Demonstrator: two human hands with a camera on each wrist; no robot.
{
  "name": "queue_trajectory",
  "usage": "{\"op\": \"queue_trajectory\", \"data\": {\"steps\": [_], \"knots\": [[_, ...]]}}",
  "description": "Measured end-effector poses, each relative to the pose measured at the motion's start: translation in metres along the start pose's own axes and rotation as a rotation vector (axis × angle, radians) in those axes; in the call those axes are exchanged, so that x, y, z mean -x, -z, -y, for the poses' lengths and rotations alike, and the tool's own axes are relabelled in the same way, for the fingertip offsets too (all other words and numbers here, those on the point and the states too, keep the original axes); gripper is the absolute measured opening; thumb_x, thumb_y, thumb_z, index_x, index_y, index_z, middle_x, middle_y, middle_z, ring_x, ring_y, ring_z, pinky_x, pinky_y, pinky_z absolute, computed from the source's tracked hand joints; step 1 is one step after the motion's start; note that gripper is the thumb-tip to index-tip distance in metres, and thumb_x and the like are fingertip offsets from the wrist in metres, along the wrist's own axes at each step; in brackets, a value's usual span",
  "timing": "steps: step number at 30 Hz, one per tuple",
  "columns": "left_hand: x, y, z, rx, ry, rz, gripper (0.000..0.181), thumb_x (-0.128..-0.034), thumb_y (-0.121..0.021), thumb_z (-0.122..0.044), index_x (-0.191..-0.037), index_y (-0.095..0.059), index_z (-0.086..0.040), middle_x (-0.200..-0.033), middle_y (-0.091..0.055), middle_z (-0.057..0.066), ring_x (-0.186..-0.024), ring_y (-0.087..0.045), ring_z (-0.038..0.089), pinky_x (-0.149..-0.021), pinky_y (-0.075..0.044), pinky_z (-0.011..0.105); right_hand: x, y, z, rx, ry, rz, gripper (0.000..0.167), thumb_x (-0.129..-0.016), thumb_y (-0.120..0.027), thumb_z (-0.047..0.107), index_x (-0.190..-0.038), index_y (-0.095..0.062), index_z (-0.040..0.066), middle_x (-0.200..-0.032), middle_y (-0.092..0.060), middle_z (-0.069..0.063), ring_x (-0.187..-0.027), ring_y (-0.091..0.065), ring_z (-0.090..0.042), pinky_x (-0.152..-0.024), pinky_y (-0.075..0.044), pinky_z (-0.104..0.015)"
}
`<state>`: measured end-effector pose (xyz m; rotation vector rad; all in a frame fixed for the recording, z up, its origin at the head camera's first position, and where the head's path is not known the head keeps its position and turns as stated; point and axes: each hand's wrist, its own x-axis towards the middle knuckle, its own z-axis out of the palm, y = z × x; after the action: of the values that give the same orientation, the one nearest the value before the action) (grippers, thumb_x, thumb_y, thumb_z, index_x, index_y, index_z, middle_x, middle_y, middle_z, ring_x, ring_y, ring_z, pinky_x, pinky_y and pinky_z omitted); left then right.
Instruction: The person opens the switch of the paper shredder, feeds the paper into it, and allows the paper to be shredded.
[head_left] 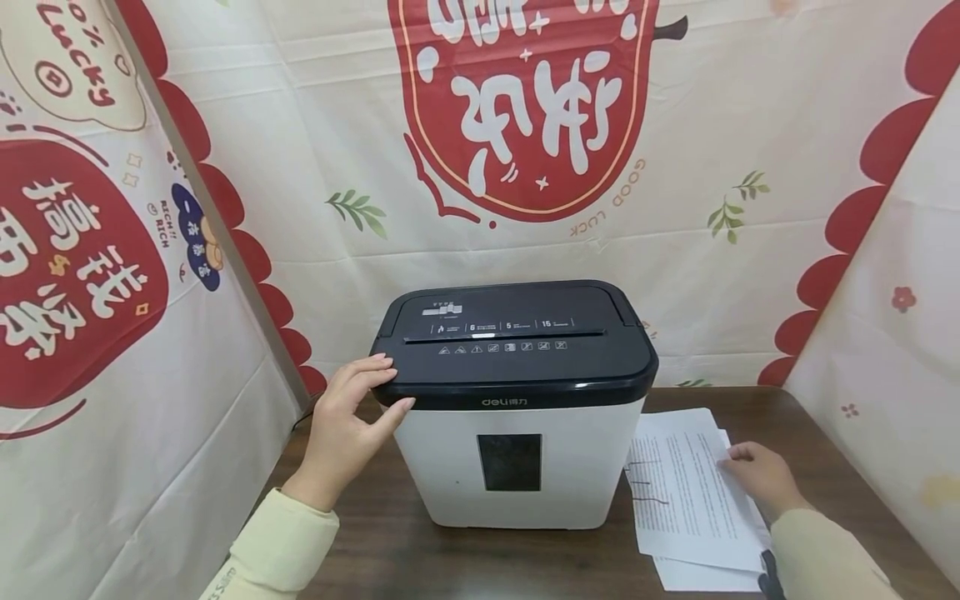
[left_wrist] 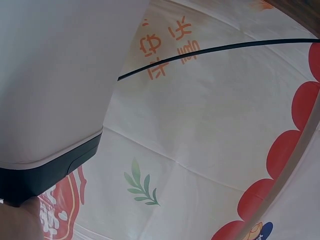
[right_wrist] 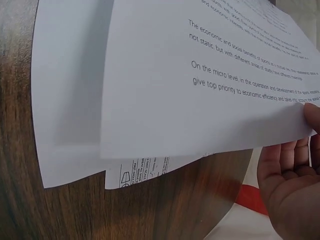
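A white paper shredder (head_left: pixel 442 467) with a black top (head_left: pixel 517 367) stands upright on the wooden table. My left hand (head_left: pixel 345 425) rests on the left front corner of that top, fingers on the upper face and thumb at the front edge. In the left wrist view, only part of the hand (left_wrist: pixel 20 220) shows under the black rim. To the right of the shredder lie several printed sheets of paper (head_left: pixel 682 492). At their right edge my right hand (head_left: pixel 765 479) pinches the top sheet (right_wrist: pixel 150 100), which is lifted off the others in the right wrist view.
A dark brown table (head_left: pixel 420 558) carries everything. Printed cloth (head_left: pixel 600 250) hangs behind and on both sides. A black cable (left_wrist: pixel 220 48) runs past the shredder in the left wrist view.
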<state>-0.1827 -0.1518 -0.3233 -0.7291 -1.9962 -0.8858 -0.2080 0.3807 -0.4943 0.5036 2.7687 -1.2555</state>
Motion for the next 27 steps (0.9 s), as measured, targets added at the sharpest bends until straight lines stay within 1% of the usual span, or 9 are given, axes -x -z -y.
{"op": "queue_trajectory", "data": {"steps": [4, 9, 16, 22, 27], "knots": [[0.001, 0.0, 0.0, -0.006, 0.012, 0.007, 0.039, -0.0682, -0.084, -0.003, -0.105, -0.07, 0.0, -0.115, -0.066, 0.011, -0.113, -0.057, 0.028, -0.102, -0.035, 0.011, 0.002, 0.003, -0.002, -0.026, -0.01, -0.003, 0.045, -0.095, -0.05, 0.02, -0.122, -0.044, -0.015, -0.125, -0.041, -0.04, -0.108, -0.042, -0.05, -0.093, -0.035, -0.065], [0.002, 0.0, 0.001, -0.015, 0.025, 0.016, 0.041, -0.0687, -0.085, -0.004, -0.106, -0.07, 0.0, -0.116, -0.065, 0.012, -0.114, -0.057, 0.028, -0.103, -0.033, 0.011, 0.007, 0.006, -0.003, -0.035, -0.006, -0.019, 0.044, -0.095, -0.053, 0.021, -0.12, -0.045, -0.014, -0.122, -0.043, -0.04, -0.104, -0.045, -0.047, -0.089, -0.038, -0.061], [0.002, -0.001, 0.001, -0.006, 0.02, 0.008, 0.041, -0.0691, -0.084, -0.004, -0.107, -0.07, 0.0, -0.116, -0.065, 0.011, -0.115, -0.057, 0.027, -0.103, -0.033, 0.012, 0.018, 0.011, -0.002, -0.038, 0.018, -0.051, 0.045, -0.094, -0.055, 0.021, -0.117, -0.047, -0.016, -0.113, -0.049, -0.037, -0.096, -0.05, -0.04, -0.079, -0.042, -0.05], [0.002, -0.001, 0.0, -0.012, 0.028, 0.01, 0.041, -0.069, -0.085, -0.004, -0.107, -0.07, 0.0, -0.116, -0.065, 0.011, -0.115, -0.057, 0.027, -0.103, -0.033, 0.012, 0.028, 0.015, 0.002, -0.046, 0.001, -0.055, 0.048, -0.094, -0.056, 0.025, -0.12, -0.047, -0.015, -0.113, -0.051, -0.035, -0.096, -0.051, -0.038, -0.076, -0.042, -0.045], [0.001, 0.0, -0.002, -0.019, 0.046, 0.027, 0.04, -0.069, -0.085, -0.005, -0.106, -0.069, 0.001, -0.117, -0.065, 0.012, -0.115, -0.057, 0.029, -0.103, -0.032, 0.01, 0.034, 0.021, 0.005, -0.058, -0.011, -0.048, 0.052, -0.095, -0.056, 0.028, -0.123, -0.046, -0.014, -0.115, -0.051, -0.035, -0.098, -0.05, -0.039, -0.078, -0.042, -0.047]]}}
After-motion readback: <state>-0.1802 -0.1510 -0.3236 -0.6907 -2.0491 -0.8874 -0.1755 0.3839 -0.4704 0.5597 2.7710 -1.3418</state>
